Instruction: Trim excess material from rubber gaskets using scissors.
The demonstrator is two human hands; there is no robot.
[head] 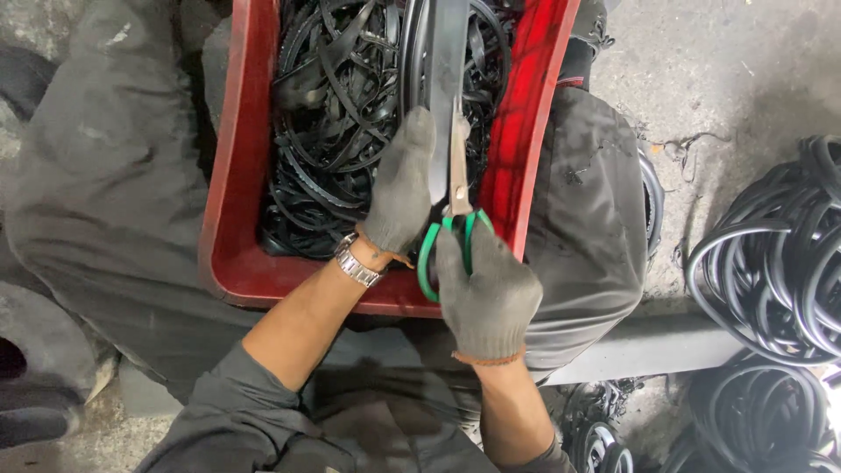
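Note:
Both my hands wear grey knit gloves and work over a red plastic crate (pixel 241 175) that rests across my lap. My right hand (pixel 486 293) grips green-handled scissors (pixel 455 206), whose blades point away from me along a wide black rubber strip (pixel 447 79). My left hand (pixel 403 184) holds that strip just left of the blades; a metal watch sits on its wrist. The crate is filled with a tangle of thin black rubber strips and rings (pixel 337 114).
Coils of black rubber rings (pixel 780 254) lie on the concrete floor at right, with more coils (pixel 753 420) at the lower right. A grey bar (pixel 648 350) runs under my right leg. Dark objects sit at the left edge.

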